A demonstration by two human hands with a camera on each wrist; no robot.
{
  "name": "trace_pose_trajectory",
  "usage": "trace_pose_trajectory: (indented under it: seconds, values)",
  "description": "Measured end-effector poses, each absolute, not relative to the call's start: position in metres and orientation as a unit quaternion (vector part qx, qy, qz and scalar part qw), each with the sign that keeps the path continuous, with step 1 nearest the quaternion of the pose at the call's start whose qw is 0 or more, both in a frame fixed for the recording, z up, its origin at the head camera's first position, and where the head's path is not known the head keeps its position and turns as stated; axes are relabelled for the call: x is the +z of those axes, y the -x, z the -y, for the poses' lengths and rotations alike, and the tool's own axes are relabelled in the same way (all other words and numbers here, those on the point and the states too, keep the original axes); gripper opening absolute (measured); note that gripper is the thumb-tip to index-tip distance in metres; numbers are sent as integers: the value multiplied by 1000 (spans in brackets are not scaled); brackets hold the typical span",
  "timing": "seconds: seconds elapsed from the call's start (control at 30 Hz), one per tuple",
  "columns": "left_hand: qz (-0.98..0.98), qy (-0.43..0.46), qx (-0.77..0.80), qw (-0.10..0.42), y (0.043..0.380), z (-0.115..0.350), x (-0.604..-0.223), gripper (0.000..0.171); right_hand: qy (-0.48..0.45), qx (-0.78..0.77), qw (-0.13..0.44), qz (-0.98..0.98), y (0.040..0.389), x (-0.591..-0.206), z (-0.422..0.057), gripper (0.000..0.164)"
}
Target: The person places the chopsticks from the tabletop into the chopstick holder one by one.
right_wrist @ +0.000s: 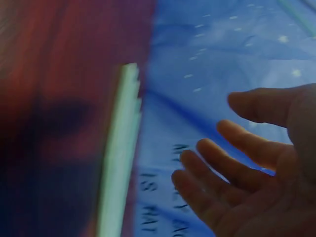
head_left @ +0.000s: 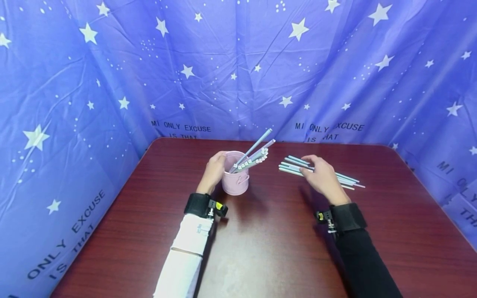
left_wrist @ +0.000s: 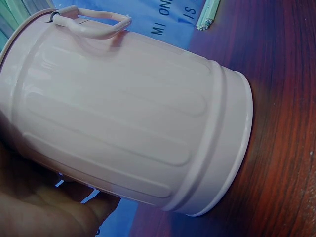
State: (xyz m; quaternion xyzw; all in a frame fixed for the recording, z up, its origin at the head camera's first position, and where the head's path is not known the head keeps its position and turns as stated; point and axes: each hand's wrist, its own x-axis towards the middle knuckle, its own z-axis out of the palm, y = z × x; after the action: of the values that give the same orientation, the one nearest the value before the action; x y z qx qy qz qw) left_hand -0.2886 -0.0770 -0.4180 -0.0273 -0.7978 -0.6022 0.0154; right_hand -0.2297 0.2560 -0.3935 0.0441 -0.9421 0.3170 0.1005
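The left sleeve [head_left: 179, 265] is white, crossed by a thin line [head_left: 187, 251]; the right sleeve [head_left: 367, 260] is black. Two wide black wristbands [head_left: 196, 205] each carry a small black mount [head_left: 223, 210] with a yellow patch [head_left: 219, 205] and silvery screw [head_left: 211, 212].

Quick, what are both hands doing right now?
Left hand: holding the round pink bucket by its side.
Right hand: open, near the thin pastel sticks.

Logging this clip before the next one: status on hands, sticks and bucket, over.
Left hand holding pink bucket, several sticks leaning inside. Right hand over loose sticks, fingers apart, nothing gripped. Nothing seen blocking either hand.
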Motion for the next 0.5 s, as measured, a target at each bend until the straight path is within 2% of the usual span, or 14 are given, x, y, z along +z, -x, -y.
trace_pose_trajectory:
  seconds: [0.1, 0.27, 0.5]
  values:
    - [799, 27, -601, 16, 288, 77, -418, 42, -38, 284, 69, 956, 237, -412, -262, 48]
    - [802, 28, -596, 16, 287, 77, -417, 42, -40, 240, 60, 968, 244, -433, -268, 51]
    - [803, 28, -595, 16, 287, 77, -416, 43, -30, 239, -2, 971, 247, -439, -278, 69]
